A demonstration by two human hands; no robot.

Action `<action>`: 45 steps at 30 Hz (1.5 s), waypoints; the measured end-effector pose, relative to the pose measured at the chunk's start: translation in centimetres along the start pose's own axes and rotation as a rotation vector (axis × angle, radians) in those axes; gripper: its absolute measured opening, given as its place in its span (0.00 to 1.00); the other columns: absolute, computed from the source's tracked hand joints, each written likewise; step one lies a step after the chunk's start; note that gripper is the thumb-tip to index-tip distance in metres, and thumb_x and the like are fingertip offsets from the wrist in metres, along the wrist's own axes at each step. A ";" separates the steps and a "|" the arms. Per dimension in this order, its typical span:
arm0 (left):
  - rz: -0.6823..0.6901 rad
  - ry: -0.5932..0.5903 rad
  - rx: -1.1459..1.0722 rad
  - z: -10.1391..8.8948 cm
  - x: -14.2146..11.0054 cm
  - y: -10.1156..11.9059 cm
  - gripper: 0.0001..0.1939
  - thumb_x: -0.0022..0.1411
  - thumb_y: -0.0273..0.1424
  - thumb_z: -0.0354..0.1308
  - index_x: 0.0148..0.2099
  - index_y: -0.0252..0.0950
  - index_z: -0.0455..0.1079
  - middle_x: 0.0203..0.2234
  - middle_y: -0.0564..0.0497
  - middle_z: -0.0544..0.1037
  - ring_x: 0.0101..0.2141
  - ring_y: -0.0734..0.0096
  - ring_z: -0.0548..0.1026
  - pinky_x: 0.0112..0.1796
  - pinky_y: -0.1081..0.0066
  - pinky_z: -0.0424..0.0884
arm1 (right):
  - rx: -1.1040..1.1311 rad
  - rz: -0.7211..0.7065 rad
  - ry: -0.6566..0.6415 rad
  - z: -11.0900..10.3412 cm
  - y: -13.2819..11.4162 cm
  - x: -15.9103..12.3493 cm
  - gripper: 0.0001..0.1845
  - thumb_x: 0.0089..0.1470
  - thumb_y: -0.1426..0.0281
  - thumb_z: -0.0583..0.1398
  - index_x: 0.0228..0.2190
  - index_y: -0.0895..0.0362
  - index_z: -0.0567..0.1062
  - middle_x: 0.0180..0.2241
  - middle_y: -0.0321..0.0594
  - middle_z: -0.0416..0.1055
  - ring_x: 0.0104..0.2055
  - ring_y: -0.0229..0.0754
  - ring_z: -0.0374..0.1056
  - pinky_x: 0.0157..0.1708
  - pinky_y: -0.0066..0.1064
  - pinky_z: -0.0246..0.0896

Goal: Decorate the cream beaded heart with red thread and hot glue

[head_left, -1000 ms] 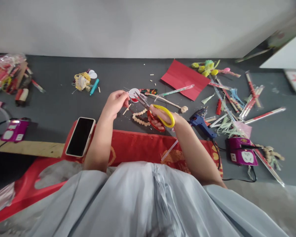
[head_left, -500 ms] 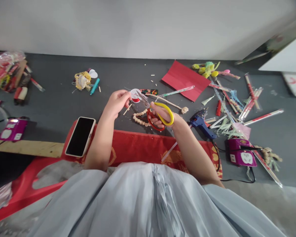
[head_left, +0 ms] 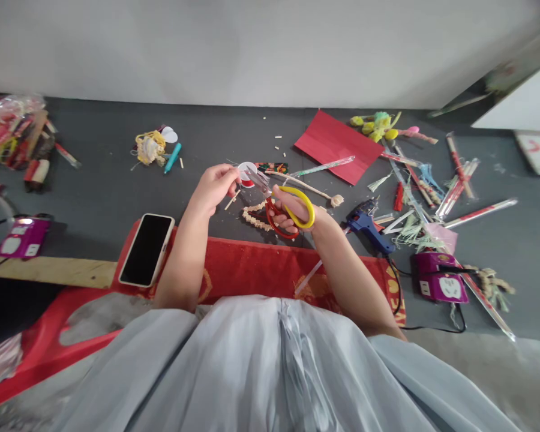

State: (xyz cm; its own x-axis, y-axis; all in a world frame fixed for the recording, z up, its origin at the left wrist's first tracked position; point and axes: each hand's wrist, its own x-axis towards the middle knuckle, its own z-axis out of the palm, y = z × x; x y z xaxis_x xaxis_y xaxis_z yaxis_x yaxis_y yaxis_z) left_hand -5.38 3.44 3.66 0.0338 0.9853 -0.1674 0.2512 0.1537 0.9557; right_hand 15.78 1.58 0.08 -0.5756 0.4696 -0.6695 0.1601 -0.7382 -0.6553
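Note:
My right hand (head_left: 292, 211) grips scissors (head_left: 302, 207) with one yellow and one red handle; the blades are parted and point toward my left hand. Fingers pinched together, my left hand (head_left: 216, 186) is closed at the blade tips; what it pinches is too small to make out. Behind the blades lies a white, round spool-like thing (head_left: 247, 174). Under my hands a beige beaded strand (head_left: 254, 216) curves on the grey table, with a short thin stick (head_left: 231, 200) beside it. A long cord with a knotted end (head_left: 337, 200) lies past my right hand.
A red paper sheet (head_left: 337, 147) lies behind my right hand. To the right are a blue glue gun (head_left: 369, 227), tassels, several wrapped sticks and a purple power socket (head_left: 441, 277). A phone (head_left: 147, 249) rests beside my left forearm; farther left is yellow yarn (head_left: 150, 148).
The scissors in my right hand have shifted slightly left, their blades nearer to my left fingers. My left hand has barely moved.

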 end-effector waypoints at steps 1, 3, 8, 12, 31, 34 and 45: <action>-0.004 0.000 -0.001 0.0 0.0 0.0 0.11 0.60 0.27 0.53 0.24 0.37 0.67 0.13 0.59 0.63 0.18 0.78 0.64 0.24 0.79 0.63 | -0.003 0.001 -0.005 0.0 0.0 0.0 0.34 0.64 0.38 0.46 0.26 0.54 0.63 0.18 0.27 0.48 0.16 0.28 0.39 0.10 0.22 0.43; -0.012 0.001 0.000 -0.1 0.1 -0.1 0.12 0.60 0.27 0.53 0.24 0.37 0.67 0.13 0.59 0.63 0.18 0.78 0.63 0.24 0.79 0.63 | -0.004 -0.010 -0.014 -0.1 -0.1 0.0 0.33 0.65 0.39 0.44 0.27 0.54 0.62 0.18 0.27 0.49 0.15 0.28 0.40 0.09 0.22 0.46; -0.028 0.008 0.008 -0.1 0.1 0.1 0.12 0.60 0.26 0.54 0.24 0.37 0.67 0.13 0.59 0.63 0.18 0.78 0.63 0.24 0.79 0.63 | 0.005 -0.068 -0.085 -0.2 0.1 -0.2 0.35 0.61 0.35 0.45 0.27 0.54 0.62 0.16 0.25 0.50 0.14 0.27 0.41 0.10 0.20 0.49; -0.040 0.000 0.012 -0.2 0.0 0.3 0.13 0.61 0.25 0.53 0.24 0.36 0.67 0.12 0.59 0.63 0.18 0.79 0.64 0.24 0.79 0.63 | 0.004 -0.113 -0.133 0.0 0.2 -0.6 0.39 0.61 0.34 0.40 0.29 0.55 0.64 0.17 0.26 0.52 0.15 0.28 0.44 0.11 0.20 0.51; -0.002 -0.056 0.044 0.2 -0.2 0.3 0.13 0.62 0.25 0.53 0.25 0.35 0.68 0.13 0.60 0.62 0.17 0.80 0.62 0.23 0.78 0.60 | -0.057 -0.107 -0.052 2.4 -0.9 -1.8 0.37 0.65 0.39 0.35 0.27 0.55 0.62 0.16 0.26 0.51 0.14 0.28 0.43 0.10 0.18 0.48; 0.009 -0.061 0.033 0.2 0.0 0.1 0.13 0.62 0.25 0.53 0.25 0.35 0.68 0.13 0.59 0.63 0.17 0.79 0.62 0.23 0.78 0.60 | -0.063 -0.112 -0.038 2.5 -1.0 -1.9 0.39 0.63 0.38 0.34 0.26 0.56 0.62 0.16 0.26 0.51 0.14 0.28 0.43 0.10 0.18 0.49; -0.048 -0.085 0.044 0.1 -0.4 0.2 0.20 0.72 0.37 0.52 0.29 0.35 0.72 0.15 0.56 0.67 0.19 0.79 0.66 0.26 0.79 0.64 | -0.035 -0.116 -0.014 2.7 -1.3 -2.5 0.37 0.68 0.43 0.34 0.26 0.56 0.63 0.17 0.28 0.51 0.14 0.28 0.45 0.10 0.20 0.48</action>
State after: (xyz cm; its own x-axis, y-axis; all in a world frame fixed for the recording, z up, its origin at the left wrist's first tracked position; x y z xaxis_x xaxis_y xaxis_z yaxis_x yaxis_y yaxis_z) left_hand -5.29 3.11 3.94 0.1024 0.9668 -0.2342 0.2962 0.1951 0.9350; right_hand 14.85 0.07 3.53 -0.6029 0.5440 -0.5836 0.1196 -0.6616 -0.7402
